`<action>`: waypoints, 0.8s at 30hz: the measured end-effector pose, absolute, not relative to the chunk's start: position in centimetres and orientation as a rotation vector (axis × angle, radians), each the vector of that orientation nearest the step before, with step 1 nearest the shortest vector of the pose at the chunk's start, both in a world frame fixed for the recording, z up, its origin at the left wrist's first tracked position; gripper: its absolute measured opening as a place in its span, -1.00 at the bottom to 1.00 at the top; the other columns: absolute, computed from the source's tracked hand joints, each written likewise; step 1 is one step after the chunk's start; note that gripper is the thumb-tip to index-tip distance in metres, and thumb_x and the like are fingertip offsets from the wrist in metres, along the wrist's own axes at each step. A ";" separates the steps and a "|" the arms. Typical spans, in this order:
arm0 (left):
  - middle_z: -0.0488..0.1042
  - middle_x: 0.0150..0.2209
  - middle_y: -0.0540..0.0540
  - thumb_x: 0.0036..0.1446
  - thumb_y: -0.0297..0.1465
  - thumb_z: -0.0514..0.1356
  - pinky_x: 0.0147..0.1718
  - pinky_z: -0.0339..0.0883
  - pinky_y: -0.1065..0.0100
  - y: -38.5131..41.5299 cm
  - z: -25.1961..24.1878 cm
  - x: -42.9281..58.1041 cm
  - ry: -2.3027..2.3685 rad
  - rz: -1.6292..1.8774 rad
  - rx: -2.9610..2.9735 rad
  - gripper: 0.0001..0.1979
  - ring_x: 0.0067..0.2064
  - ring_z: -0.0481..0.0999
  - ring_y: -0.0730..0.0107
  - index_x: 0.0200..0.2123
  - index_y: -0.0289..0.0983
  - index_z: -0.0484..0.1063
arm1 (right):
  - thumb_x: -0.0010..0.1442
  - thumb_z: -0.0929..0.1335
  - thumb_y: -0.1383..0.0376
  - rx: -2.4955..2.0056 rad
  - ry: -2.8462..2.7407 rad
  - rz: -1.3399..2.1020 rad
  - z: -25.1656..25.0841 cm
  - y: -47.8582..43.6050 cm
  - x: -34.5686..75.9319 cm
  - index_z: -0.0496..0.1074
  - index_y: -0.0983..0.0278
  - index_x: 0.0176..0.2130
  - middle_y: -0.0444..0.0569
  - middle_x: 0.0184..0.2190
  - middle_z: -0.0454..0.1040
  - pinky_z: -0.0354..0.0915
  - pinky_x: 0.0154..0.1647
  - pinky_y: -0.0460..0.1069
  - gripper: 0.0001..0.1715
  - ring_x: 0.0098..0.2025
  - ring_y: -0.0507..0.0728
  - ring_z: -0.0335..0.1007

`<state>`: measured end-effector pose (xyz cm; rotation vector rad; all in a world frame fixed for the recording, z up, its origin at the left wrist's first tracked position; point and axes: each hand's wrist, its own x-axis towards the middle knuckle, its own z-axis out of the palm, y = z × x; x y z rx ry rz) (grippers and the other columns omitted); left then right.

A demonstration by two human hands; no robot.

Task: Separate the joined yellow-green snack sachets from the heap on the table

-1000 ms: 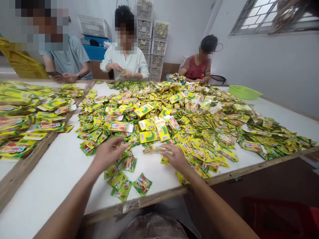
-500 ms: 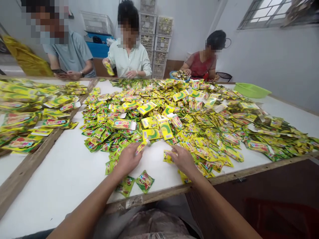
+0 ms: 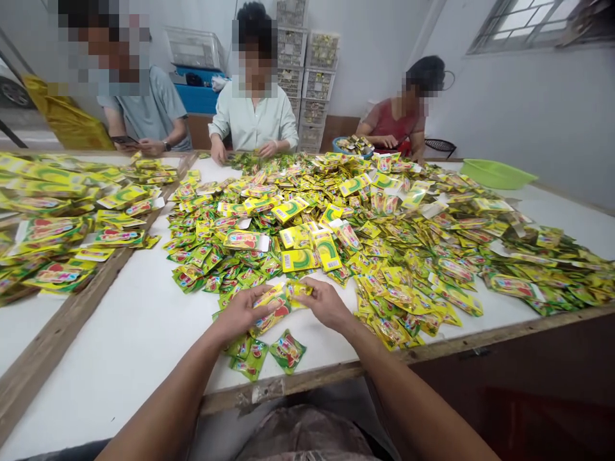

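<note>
My left hand (image 3: 244, 314) and my right hand (image 3: 323, 304) sit close together above the white table (image 3: 134, 333), near its front edge. Between them are foil sachets: my left fingers grip a yellow sachet (image 3: 269, 296), and my right fingers pinch another (image 3: 298, 290). Whether these two are joined is hidden. Green and red sachets (image 3: 287, 351) lie loose just below my hands. A large heap of yellow-green sachets (image 3: 336, 218) spreads beyond my fingertips.
Three seated co-workers (image 3: 254, 121) face me across the table. A green plastic basin (image 3: 496, 174) stands at the far right. Stacked white crates (image 3: 307, 77) rise behind. A wooden rail (image 3: 67, 314) divides this table from another sachet-covered table (image 3: 57, 221).
My hands have moved closer together and now hold sachets between them. The view has shifted slightly. The far co-worker's raised hand has come down to the table.
</note>
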<state>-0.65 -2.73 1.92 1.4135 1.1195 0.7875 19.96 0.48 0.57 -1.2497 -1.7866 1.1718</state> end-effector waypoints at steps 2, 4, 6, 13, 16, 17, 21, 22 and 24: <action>0.51 -0.17 -0.08 0.01 -0.20 0.18 -0.14 0.29 0.28 -2.9 2.1 -0.9 1.058 0.759 1.415 -0.63 -0.13 0.44 0.17 -0.14 -0.26 0.46 | -0.01 0.36 0.23 -1.232 -1.947 1.211 1.1 0.8 19.6 0.48 0.26 -0.40 -0.18 -0.56 0.36 0.06 -0.52 -0.12 -0.84 -0.51 0.01 0.18; 0.52 -0.22 -0.07 0.01 -0.20 0.18 -0.16 0.29 0.30 -3.0 2.1 -1.1 1.023 0.696 1.445 -0.67 -0.17 0.44 0.20 -0.21 -0.26 0.50 | -0.07 0.39 0.29 -1.218 -2.090 1.250 1.6 1.2 19.3 0.49 0.27 -0.48 -0.19 -0.60 0.35 0.04 -0.53 -0.13 -0.92 -0.52 0.01 0.18; 0.53 -0.26 -0.05 0.00 -0.20 0.19 -0.19 0.29 0.33 -3.0 1.9 -1.3 1.024 0.650 1.438 -0.70 -0.21 0.45 0.24 -0.25 -0.25 0.52 | -0.14 0.42 0.33 -1.238 -2.157 1.259 1.9 1.5 19.0 0.47 0.27 -0.54 -0.22 -0.67 0.30 0.02 -0.54 -0.13 -0.96 -0.55 -0.01 0.15; 0.58 -0.36 -0.08 -0.21 -0.30 0.35 -0.40 0.34 0.39 -2.3 1.2 -2.1 1.032 0.827 0.828 -0.54 -0.41 0.50 0.35 -0.16 -0.31 0.46 | -0.02 0.39 0.12 -1.511 -1.884 0.990 1.0 -1.2 19.4 0.41 0.27 -0.36 -0.14 -0.50 0.36 0.14 -0.42 -0.08 -0.72 -0.46 0.03 0.23; 0.58 -0.40 -0.08 -0.25 -0.37 0.37 -0.45 0.33 0.43 -2.1 1.5 -2.2 1.044 0.897 0.722 -0.54 -0.47 0.49 0.41 -0.18 -0.33 0.46 | -0.07 0.44 0.22 -1.579 -2.164 0.865 0.1 -4.2 19.0 0.39 0.28 -0.41 -0.08 -0.41 0.37 0.14 -0.35 -0.06 -0.78 -0.35 0.08 0.26; 0.58 -0.41 -0.08 -0.26 -0.38 0.37 -0.46 0.33 0.44 -2.1 1.5 -2.2 1.049 0.912 0.711 -0.54 -0.48 0.49 0.42 -0.19 -0.34 0.46 | -0.06 0.44 0.29 -1.569 -2.236 0.845 -0.2 -5.0 18.7 0.38 0.28 -0.43 -0.06 -0.39 0.37 0.13 -0.34 -0.07 -0.83 -0.31 0.09 0.27; 0.59 -0.41 -0.09 -0.26 -0.35 0.38 -0.43 0.35 0.40 -2.4 1.6 -1.9 1.071 0.902 0.728 -0.53 -0.45 0.51 0.38 -0.19 -0.34 0.47 | -0.01 0.40 0.36 -1.627 -2.300 0.879 -0.2 -5.9 17.9 0.37 0.28 -0.44 -0.09 -0.44 0.36 0.07 -0.42 -0.09 -0.91 -0.39 0.05 0.25; 0.59 -0.39 -0.09 -0.26 -0.33 0.38 -0.42 0.35 0.38 -2.5 1.5 -1.9 1.077 0.895 0.749 -0.53 -0.43 0.52 0.35 -0.19 -0.33 0.47 | -0.01 0.40 0.36 -1.630 -2.301 0.887 -0.1 -5.8 17.9 0.38 0.28 -0.35 -0.10 -0.43 0.37 0.07 -0.42 -0.09 -0.86 -0.40 0.05 0.25; 0.59 -0.34 -0.08 -0.26 -0.29 0.37 -0.39 0.35 0.36 -2.5 1.3 -1.9 1.101 0.890 0.796 -0.52 -0.40 0.53 0.33 -0.18 -0.31 0.48 | -0.02 0.40 0.40 -1.564 -2.365 0.855 0.2 -5.5 18.0 0.37 0.25 -0.19 -0.08 -0.36 0.38 0.08 -0.38 -0.09 -0.67 -0.33 0.08 0.27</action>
